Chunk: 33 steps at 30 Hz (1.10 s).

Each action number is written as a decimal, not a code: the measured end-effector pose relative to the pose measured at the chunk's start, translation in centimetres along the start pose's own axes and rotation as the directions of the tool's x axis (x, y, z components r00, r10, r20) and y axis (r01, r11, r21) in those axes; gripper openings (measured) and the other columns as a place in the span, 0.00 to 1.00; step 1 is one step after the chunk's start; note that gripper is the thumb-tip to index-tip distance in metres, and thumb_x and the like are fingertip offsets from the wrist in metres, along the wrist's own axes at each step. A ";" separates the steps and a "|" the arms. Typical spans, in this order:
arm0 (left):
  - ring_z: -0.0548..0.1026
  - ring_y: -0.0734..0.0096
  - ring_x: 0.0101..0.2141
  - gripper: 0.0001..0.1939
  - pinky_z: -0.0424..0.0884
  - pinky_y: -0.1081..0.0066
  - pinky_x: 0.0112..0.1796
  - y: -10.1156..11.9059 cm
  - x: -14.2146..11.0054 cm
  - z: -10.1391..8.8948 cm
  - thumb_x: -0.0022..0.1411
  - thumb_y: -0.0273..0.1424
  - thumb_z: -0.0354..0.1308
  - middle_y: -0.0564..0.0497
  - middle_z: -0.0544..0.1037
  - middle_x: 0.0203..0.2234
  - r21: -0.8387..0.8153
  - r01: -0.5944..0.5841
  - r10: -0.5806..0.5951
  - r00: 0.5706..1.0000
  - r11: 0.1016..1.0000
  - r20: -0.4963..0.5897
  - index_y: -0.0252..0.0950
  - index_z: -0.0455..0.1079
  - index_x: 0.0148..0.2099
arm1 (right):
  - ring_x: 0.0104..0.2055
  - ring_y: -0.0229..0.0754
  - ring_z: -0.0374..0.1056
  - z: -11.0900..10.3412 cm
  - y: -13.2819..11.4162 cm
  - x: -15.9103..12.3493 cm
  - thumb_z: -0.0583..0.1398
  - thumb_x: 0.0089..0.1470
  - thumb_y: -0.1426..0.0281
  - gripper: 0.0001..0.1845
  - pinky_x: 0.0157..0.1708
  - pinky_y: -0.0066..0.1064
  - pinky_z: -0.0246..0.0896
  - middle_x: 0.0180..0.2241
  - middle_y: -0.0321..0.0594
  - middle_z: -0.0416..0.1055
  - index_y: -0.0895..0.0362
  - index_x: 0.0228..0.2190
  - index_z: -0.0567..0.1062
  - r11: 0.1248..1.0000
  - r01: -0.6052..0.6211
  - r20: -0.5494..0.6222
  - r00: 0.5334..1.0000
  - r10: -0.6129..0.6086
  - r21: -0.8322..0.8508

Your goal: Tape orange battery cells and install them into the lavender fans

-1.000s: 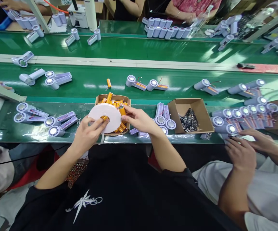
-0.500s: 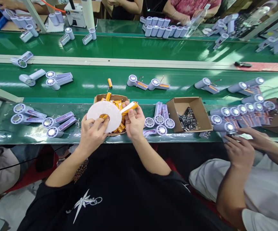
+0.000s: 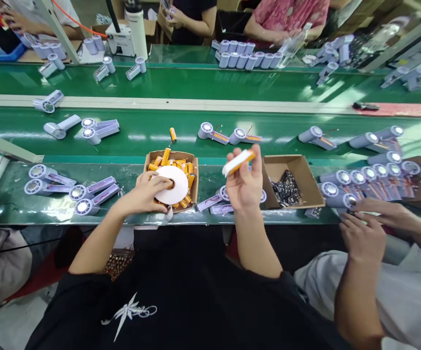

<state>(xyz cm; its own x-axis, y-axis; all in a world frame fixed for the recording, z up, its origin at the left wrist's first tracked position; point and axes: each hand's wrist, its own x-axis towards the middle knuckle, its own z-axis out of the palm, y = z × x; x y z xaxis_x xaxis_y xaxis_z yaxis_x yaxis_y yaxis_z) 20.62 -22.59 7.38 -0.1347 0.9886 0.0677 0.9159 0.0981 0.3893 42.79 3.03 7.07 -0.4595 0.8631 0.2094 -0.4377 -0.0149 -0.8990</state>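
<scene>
In the head view, seen from the wearer's place at a green assembly bench, the right hand (image 3: 245, 189), palm turned towards the body, pinches 1 orange cylinder (image 3: 247, 158) above the work surface. A white strip (image 3: 233, 164) runs along its side. Its long axis slants crosswise, the whiter end to the left and nearer the wearer, the orange end to the right and farther off. Blur leaves the fingertip contact unclear, though the grip looks light. Pale purple housings (image 3: 210, 201) lie lower and to the left, nearer this hand than the other.

The left hand (image 3: 145, 194) curls its fingers into the hole of a white roll (image 3: 177, 193), over a cardboard box (image 3: 196, 194) of orange cylinders. To the right stands an open carton (image 3: 314, 182) of black parts; beyond it, a co-worker's hands (image 3: 365, 233) work.
</scene>
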 end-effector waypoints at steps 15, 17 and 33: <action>0.62 0.33 0.68 0.25 0.69 0.39 0.60 -23.9 6.6 -8.5 0.75 0.35 0.47 0.31 0.77 0.65 0.449 0.572 -0.591 0.799 0.686 -0.113 0.35 0.78 0.64 | 0.43 0.54 0.88 -9.9 -2.4 -5.7 0.79 0.49 0.62 0.23 0.47 0.54 0.86 0.42 0.41 0.89 0.40 0.47 0.85 0.980 -0.074 -0.303 0.953 0.014 -0.187; 0.65 0.37 0.67 0.23 0.70 0.44 0.60 -22.9 8.6 -7.3 0.76 0.37 0.48 0.35 0.77 0.66 0.435 0.445 -0.478 0.877 0.783 -0.037 0.38 0.80 0.60 | 0.43 0.56 0.88 -7.6 -2.9 -3.3 0.81 0.46 0.64 0.25 0.43 0.52 0.88 0.40 0.42 0.89 0.45 0.46 0.85 0.974 -0.043 -0.241 0.971 -0.012 -0.221; 0.83 0.55 0.51 0.19 0.72 0.65 0.50 -22.1 15.8 -4.9 0.76 0.41 0.52 0.46 0.87 0.52 0.208 0.443 -0.470 0.876 0.872 0.109 0.43 0.79 0.59 | 0.46 0.48 0.85 20.4 16.1 16.0 0.68 0.64 0.71 0.23 0.56 0.39 0.77 0.43 0.47 0.88 0.61 0.59 0.80 0.704 0.330 0.691 0.653 0.310 -0.628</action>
<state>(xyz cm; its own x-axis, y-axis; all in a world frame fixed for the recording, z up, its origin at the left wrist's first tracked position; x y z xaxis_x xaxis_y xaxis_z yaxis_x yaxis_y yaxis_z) -3.60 -9.71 4.39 -0.5076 0.8320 -0.2238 0.8180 0.5470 0.1781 12.64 6.31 3.78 -0.9698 0.2101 0.1237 0.0254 0.5919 -0.8056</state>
